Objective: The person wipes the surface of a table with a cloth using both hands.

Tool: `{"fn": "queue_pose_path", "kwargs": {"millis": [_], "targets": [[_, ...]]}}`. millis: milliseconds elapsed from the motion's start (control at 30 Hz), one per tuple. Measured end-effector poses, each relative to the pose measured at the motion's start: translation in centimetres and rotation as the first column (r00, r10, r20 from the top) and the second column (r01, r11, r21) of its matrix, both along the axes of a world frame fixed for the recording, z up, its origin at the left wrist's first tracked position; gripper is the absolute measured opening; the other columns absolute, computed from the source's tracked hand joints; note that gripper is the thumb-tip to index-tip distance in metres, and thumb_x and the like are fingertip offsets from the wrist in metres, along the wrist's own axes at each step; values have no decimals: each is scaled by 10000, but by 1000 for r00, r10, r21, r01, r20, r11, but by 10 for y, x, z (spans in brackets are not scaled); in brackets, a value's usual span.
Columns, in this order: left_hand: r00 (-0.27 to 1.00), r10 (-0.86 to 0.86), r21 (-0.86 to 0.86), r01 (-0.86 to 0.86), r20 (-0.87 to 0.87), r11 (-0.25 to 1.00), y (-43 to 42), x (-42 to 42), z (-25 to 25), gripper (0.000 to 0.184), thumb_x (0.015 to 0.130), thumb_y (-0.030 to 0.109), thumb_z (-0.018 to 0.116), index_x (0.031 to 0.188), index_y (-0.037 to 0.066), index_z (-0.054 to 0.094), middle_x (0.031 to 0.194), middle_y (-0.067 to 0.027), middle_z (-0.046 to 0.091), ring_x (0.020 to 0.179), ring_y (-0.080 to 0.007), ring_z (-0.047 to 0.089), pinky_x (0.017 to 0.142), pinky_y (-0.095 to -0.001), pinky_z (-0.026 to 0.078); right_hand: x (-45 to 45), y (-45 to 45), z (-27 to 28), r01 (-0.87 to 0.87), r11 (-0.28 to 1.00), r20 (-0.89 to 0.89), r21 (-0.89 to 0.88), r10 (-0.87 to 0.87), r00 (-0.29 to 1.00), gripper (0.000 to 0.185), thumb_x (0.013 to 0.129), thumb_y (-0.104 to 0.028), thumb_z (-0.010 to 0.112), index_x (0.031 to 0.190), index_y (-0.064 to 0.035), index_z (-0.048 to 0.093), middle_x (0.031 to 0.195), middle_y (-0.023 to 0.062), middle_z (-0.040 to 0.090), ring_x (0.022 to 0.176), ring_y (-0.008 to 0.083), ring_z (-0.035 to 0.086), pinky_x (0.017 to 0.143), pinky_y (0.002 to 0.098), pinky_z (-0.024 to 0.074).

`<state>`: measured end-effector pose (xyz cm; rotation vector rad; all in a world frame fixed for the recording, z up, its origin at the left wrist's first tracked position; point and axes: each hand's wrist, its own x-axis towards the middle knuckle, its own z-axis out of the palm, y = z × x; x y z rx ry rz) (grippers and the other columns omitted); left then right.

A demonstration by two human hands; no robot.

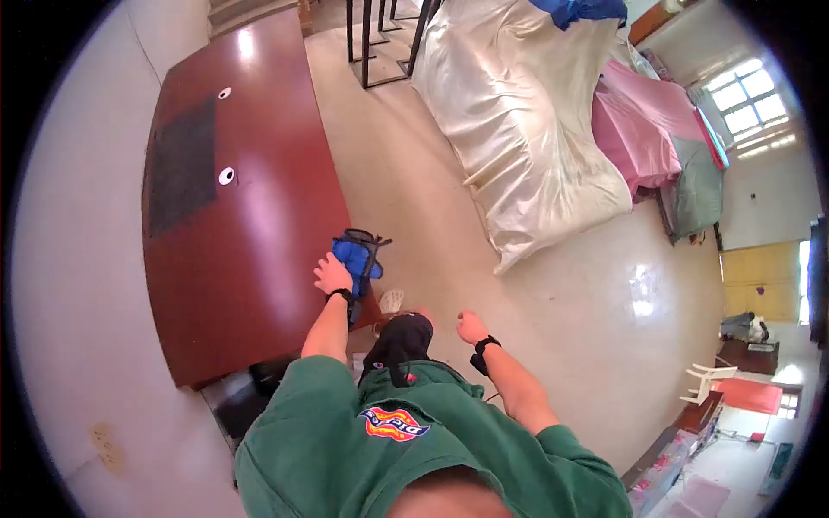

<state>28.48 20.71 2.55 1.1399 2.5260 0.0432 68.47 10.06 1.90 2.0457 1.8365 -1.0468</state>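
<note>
My left hand [333, 276] rests near the right edge of the dark red tabletop, its fingers apart and turned to the left. Right against it is a small blue and black fabric bag [363, 255] with black straps, lying at the table's edge. No grip on the bag shows. My right hand [471, 328] hangs over the floor, away from the table, with its fingers curled in and nothing visible in them. Both wrists have black bands.
The glossy red table [276, 259] bears a dark rectangular patch [183, 164] and two round black-and-white discs. A cream sheet [527, 129] and a pink cloth [639, 129] drape bulky things. Black metal frames [380, 52] stand behind; a white chair [708, 380] is far right.
</note>
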Motion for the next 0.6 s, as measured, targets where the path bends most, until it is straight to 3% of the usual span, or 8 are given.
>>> {"fn": "queue_pose_path", "kwargs": {"millis": [133,167,200,267,400,533,600], "targets": [[997,62,46,-64,38,997,29,5,5,335,1080,215,578,1415,200,574,1407,-84,579,1325,-389,546,1007,-600,492,36,18,-7,-85,989,20,-118,88,996,345,959,-206,620,1243,-43,729,1264,243,740,1238,419,679,1085,503,537],[998,58,73,-56,-25,996,36,5,-6,321,1081,177,539,1396,211,594,1406,-72,574,1301,-389,543,999,-597,479,40,32,-9,-124,982,19,-143,128,992,343,958,-215,625,1231,-40,737,1260,243,745,1228,423,684,1080,504,541],[998,58,65,-58,3,996,45,4,-1,317,1068,172,569,1382,210,596,1408,-74,573,1271,-389,549,988,-597,475,44,52,-15,-155,977,17,-148,159,987,349,957,-218,626,1234,-38,738,1254,243,748,1221,423,689,1076,500,545],[994,105,217,-112,41,970,55,0,-8,329,1052,179,622,1379,193,585,1381,-101,578,1274,-428,536,989,-632,470,43,87,-28,-228,958,0,-177,231,973,360,956,-225,628,1238,-32,741,1242,242,755,1207,424,699,1069,494,552],[965,260,294,-255,23,921,118,-3,-20,260,1031,207,650,1289,187,622,1317,-71,605,1231,-381,554,960,-585,471,14,198,-19,-399,904,-25,-151,400,916,371,961,-231,626,1250,-28,741,1224,237,765,1178,412,718,1047,485,564],[919,392,292,-387,44,874,157,-21,-12,280,1019,215,667,1294,190,620,1295,-79,611,1210,-389,565,956,-598,474,-38,305,1,-566,810,-117,-154,554,824,355,984,-218,630,1264,-25,729,1231,226,768,1155,393,733,1025,478,573],[906,424,243,-416,21,876,177,-27,-7,275,1016,241,701,1271,183,616,1304,-77,613,1239,-384,565,962,-581,479,-73,357,21,-566,822,-215,-67,542,813,349,1000,-218,625,1270,-20,723,1225,228,769,1151,389,738,1014,469,577]]}}
